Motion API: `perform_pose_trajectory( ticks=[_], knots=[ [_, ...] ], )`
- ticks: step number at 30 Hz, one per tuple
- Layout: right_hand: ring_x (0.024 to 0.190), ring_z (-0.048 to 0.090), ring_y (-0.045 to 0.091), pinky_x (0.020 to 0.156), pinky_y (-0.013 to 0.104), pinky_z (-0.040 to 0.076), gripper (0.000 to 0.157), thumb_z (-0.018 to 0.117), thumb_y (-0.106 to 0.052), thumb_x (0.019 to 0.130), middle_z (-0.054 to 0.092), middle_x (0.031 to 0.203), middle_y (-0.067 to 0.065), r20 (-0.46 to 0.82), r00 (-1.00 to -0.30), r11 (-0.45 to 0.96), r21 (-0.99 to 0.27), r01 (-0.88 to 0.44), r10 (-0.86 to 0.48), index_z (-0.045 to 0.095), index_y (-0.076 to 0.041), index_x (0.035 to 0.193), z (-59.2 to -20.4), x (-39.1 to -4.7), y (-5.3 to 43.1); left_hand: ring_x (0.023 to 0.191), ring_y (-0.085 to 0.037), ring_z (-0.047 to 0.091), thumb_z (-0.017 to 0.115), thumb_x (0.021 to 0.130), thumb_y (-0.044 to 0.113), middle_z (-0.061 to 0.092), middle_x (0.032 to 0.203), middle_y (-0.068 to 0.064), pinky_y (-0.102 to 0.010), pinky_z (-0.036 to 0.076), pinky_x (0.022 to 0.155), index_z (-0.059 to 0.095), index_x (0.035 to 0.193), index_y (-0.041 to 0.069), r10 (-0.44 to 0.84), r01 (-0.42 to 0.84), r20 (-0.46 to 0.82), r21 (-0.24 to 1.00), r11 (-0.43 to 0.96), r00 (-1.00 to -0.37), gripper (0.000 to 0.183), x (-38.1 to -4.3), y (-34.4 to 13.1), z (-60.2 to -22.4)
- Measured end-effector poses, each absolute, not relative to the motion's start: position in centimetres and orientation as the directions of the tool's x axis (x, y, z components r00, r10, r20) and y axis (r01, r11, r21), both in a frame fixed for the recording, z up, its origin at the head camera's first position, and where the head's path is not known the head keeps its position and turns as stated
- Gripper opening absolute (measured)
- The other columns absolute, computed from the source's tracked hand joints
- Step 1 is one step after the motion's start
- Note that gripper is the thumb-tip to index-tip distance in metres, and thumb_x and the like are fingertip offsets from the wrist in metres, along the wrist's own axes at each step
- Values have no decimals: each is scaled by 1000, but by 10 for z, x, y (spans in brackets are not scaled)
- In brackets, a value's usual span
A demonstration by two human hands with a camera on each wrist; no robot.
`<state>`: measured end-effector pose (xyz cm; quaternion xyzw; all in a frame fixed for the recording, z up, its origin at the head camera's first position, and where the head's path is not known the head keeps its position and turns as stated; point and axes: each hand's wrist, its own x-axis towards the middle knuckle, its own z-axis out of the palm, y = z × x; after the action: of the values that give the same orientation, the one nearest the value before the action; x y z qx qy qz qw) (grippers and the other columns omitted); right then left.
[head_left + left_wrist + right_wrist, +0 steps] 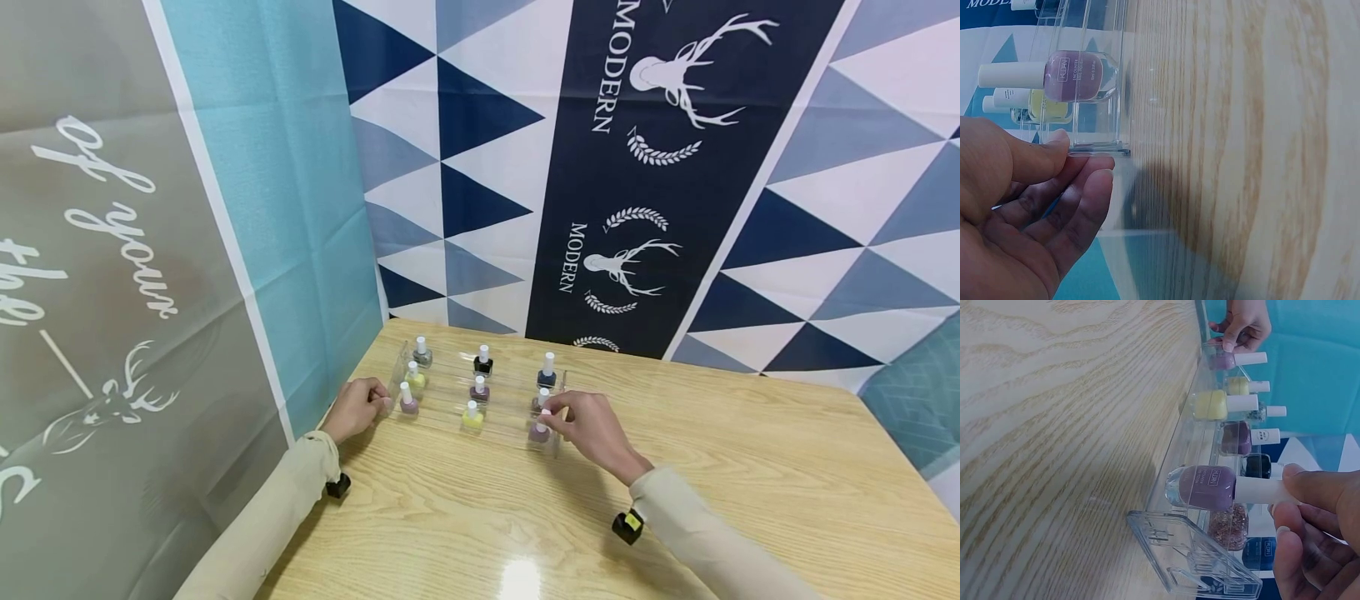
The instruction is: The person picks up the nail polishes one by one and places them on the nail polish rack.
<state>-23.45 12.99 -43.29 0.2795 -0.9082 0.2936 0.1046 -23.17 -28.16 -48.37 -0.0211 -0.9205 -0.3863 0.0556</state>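
Note:
A clear tiered display rack point(442, 418) stands on the table, holding small nail polish bottles with white caps. At the rack's left end, my left hand point(360, 408) pinches the side panel point(1100, 150) between thumb and fingers. My right hand point(592, 425) pinches the white cap of a mauve nail polish bottle point(1207, 487) at the front right of the rack. Behind that bottle sits a glittery one point(1229, 526), then a dark blue one point(547, 379). Another mauve bottle point(1074, 76) is on the front tier near my left hand.
Yellow bottles point(472, 419) point(415, 381), a dark purple one point(479, 392), a black one point(483, 365) and a grey one point(422, 357) fill other spots on the rack. Patterned cloth point(487, 167) hangs behind the wooden table point(450, 517), and more cloth point(300, 208) hangs along its left side.

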Motion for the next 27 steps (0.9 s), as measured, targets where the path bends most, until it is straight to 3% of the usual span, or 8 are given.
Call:
perform_pose_trajectory(
  ticks=[8,18,23,27],
  knots=[
    [57,53,3,52,23,45,7,84,-15,88,75,90,-5,335,-834,675,-490,-552,-439,78,-17,85,-435,-233,130,58,-15,54,69,98,4,60,71,-3,-33,47,58,71,91,2,9,93,121,708,701,-993,7,-231,-279,-484],
    [60,55,1,57,23,47,6,85,-12,86,77,94,-3,369,-815,658,-481,-579,-447,80,-15,87,-437,-231,130,66,-16,56,70,97,4,61,75,-3,-32,48,60,71,93,2,9,92,120,703,705,-993,5,-232,-279,-485],
    [61,56,2,58,24,48,13,85,-19,87,77,97,-1,346,-827,668,-487,-563,-444,81,-11,96,-432,-228,130,65,-20,60,66,101,8,66,81,-6,-33,51,57,73,101,0,24,88,97,742,665,-995,11,-231,-286,-484],
    [62,57,4,60,25,48,17,82,-26,90,77,100,-2,344,-829,672,-486,-558,-440,81,-13,101,-422,-225,136,63,-19,61,63,104,15,69,82,-9,-36,52,61,73,105,-1,-6,110,158,713,692,-987,19,-229,-298,-477]
  ],
)
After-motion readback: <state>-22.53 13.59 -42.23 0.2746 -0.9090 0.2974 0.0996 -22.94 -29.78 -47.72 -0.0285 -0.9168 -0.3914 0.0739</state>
